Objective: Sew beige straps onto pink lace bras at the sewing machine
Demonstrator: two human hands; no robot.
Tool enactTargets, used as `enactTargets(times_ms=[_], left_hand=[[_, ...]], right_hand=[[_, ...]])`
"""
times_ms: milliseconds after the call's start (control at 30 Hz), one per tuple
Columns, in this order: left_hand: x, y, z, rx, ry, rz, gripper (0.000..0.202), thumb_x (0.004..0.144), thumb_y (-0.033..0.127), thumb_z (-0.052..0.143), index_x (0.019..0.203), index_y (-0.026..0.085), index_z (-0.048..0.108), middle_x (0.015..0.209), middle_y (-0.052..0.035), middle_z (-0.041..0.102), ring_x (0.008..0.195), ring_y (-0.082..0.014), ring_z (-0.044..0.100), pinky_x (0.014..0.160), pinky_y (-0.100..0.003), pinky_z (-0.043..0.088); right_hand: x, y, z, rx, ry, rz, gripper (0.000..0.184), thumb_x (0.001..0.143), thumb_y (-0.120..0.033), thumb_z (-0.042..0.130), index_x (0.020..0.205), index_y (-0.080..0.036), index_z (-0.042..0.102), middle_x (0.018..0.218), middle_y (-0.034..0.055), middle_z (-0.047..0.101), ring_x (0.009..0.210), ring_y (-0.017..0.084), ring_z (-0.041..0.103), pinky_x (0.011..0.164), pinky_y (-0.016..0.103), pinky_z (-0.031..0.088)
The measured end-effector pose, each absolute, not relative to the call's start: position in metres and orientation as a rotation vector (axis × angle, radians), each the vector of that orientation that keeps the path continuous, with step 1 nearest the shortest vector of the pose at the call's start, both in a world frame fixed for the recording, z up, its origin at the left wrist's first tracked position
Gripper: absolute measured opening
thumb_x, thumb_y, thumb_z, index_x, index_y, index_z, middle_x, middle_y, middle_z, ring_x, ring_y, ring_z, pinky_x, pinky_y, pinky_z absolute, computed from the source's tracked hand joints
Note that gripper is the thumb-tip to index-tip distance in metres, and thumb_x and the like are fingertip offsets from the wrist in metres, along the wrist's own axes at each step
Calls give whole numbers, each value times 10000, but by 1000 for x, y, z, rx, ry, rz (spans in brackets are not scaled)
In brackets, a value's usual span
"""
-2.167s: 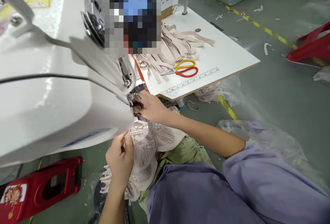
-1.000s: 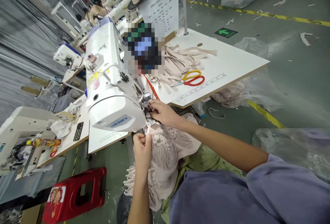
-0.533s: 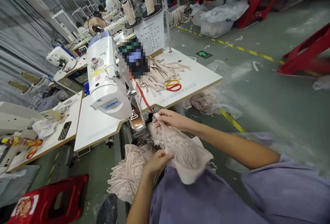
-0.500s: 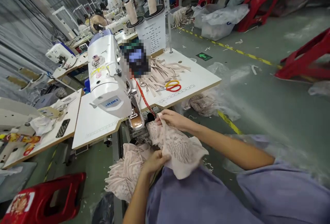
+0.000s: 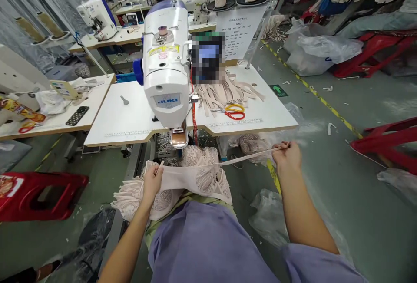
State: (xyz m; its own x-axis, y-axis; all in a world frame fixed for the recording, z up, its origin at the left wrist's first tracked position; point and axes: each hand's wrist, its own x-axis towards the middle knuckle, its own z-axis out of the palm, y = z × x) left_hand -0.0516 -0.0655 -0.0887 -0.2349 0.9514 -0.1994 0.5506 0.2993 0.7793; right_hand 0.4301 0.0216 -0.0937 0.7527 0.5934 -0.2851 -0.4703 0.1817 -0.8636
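A pale pink lace garment (image 5: 195, 179) is stretched out in front of me, below the white sewing machine (image 5: 167, 70). My left hand (image 5: 152, 181) is closed on its left end. My right hand (image 5: 286, 156) is closed on a thin strap (image 5: 247, 158) of the same garment, pulled out to the right. More pink lace pieces (image 5: 130, 196) lie heaped on my lap, under the left hand. The machine's needle area (image 5: 179, 137) is just beyond the garment.
Cut pink strips (image 5: 224, 92) and yellow-and-red scissors (image 5: 233, 111) lie on the white table (image 5: 130, 122). A red stool (image 5: 35, 189) is at left, another red stool (image 5: 387, 144) at right. Plastic bags (image 5: 270, 218) lie on the floor. More sewing machines stand behind.
The garment has come away from the machine's needle. My hands have moved apart: the right swung out to the right with the strap, the left holds the other end. My view lifted.
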Motion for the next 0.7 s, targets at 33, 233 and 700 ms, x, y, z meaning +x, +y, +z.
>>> enactTargets(times_ms=[33,233,700], left_hand=[[-46,-63,-91,1345,1939,789,281,930,386,464,1001,156,608,774,-32,645,707,-184,584,663,-276,440],[-2,-53,-69,1564,1908,837,278,961,281,423,1154,150,575,893,-88,686,797,-227,632,732,-333,462],[29,-48,8,2095,1312,478,228,991,299,504,958,222,716,781,-25,701,714,-154,637,643,-257,446]], right_hand=[[428,22,-89,-1185,-136,726,294,985,-192,447,703,-200,363,627,-97,371,397,21,232,383,128,290],[339,0,-71,-1267,-481,863,248,741,-215,772,821,-200,538,738,-42,594,482,54,413,420,172,323],[235,-47,-29,-1210,-2005,1091,126,937,-337,580,990,-224,598,841,2,691,623,130,571,590,253,377]])
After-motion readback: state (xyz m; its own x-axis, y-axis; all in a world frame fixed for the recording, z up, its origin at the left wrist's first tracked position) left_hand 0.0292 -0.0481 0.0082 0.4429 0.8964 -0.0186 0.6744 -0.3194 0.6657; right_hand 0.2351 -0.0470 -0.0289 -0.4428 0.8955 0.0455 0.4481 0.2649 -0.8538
